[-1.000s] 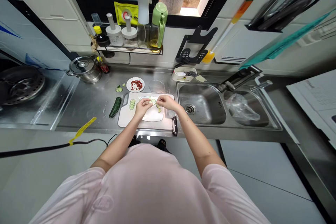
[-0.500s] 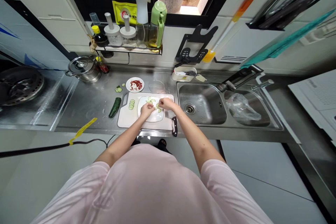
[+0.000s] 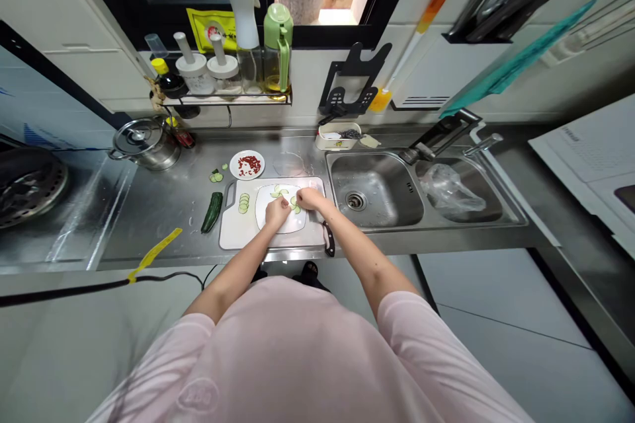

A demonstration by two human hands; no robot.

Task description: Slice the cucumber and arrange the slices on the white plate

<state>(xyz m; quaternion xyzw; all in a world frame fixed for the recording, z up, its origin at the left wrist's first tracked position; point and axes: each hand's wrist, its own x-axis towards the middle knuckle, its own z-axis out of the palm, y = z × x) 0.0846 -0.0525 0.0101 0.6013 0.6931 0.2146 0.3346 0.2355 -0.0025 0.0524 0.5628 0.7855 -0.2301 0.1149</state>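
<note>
Both hands are over a white plate (image 3: 282, 227) that lies on a white cutting board (image 3: 235, 235). My left hand (image 3: 277, 212) is closed above the plate's left part; what its fingers hold is too small to tell. My right hand (image 3: 309, 198) is closed at the plate's right side, beside some cucumber slices (image 3: 294, 205), its fingertips partly hidden. More slices (image 3: 278, 191) lie near the plate's far edge. A row of slices (image 3: 243, 203) rests on the board's left part. At the board's right edge is a knife with a black handle (image 3: 329, 240).
Left of the board lies a cucumber piece (image 3: 211, 212), with small cucumber bits (image 3: 216, 176) behind it. A plate of red pieces (image 3: 247, 164) stands behind the board. A sink (image 3: 377, 190) is at the right, a steel pot (image 3: 145, 143) at the back left.
The camera view has shifted and tilted slightly. Both hands stay over the plate, with my left hand's fingers drawn in a little closer together.
</note>
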